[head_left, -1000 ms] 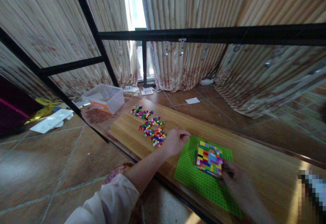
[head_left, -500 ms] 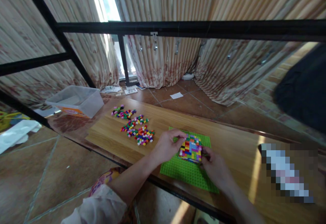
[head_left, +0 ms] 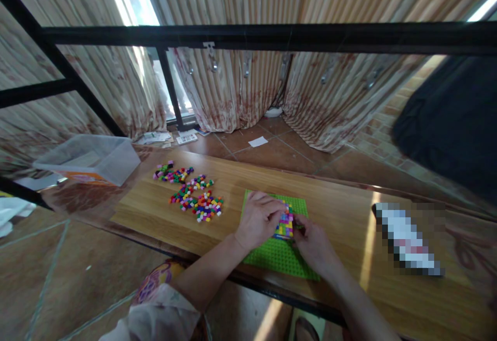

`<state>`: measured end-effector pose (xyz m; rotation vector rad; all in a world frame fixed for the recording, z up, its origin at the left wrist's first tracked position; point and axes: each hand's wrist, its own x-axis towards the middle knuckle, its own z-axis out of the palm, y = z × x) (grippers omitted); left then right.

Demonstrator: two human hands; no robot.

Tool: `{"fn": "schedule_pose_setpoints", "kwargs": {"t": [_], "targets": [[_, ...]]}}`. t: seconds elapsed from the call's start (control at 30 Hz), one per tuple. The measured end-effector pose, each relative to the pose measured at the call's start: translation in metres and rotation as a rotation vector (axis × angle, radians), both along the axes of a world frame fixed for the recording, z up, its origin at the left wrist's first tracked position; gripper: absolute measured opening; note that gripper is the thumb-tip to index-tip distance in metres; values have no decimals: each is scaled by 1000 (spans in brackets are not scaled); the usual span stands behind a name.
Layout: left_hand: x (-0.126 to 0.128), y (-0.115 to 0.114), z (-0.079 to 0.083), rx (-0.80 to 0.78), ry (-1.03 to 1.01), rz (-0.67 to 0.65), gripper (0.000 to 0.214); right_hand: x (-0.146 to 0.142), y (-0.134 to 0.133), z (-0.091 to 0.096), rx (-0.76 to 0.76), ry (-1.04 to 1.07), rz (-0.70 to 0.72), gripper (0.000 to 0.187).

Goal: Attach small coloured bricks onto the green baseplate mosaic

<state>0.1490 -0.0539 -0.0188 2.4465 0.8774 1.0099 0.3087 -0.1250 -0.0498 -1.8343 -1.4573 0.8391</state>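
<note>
A square build of many-coloured toy bricks (head_left: 286,223) rests on a green studded baseplate (head_left: 277,261) on the wooden board. Over its left part curls my left hand (head_left: 258,222), fingers bent and pressed together at the top. Whatever lies between those fingertips is too small or hidden to make out. At the right edge of the build, my right hand (head_left: 312,240) closes thumb and fingers against its side. The left half of the build is hidden behind the left hand.
Several loose coloured bricks (head_left: 205,206) lie in heaps left of the baseplate. A clear plastic bin (head_left: 124,162) stands at the far left. On the right lies a blurred-out object (head_left: 407,242). A black metal rail (head_left: 248,36) crosses behind the board.
My left hand has moved over the build and covers more of its left side, with its fingers more curled. My right hand stays at the right edge. The whole view has shifted.
</note>
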Motion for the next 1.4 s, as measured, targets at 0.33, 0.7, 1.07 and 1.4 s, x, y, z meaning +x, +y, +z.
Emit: {"fn": "schedule_pose_setpoints", "kwargs": {"t": [0.33,0.7,1.07,1.4], "targets": [[7,-4,-9,61,19,75,17,-4,0,9,-34,-39,-9,37],[1,0,-4,-12,20,119,14,-6,-1,14,41,-95,-30,34],[7,-2,-5,20,41,81,14,-5,-1,11,39,-107,0,36],[8,-3,-1,-6,40,70,11,-5,-2,10,54,-105,-8,34]]}}
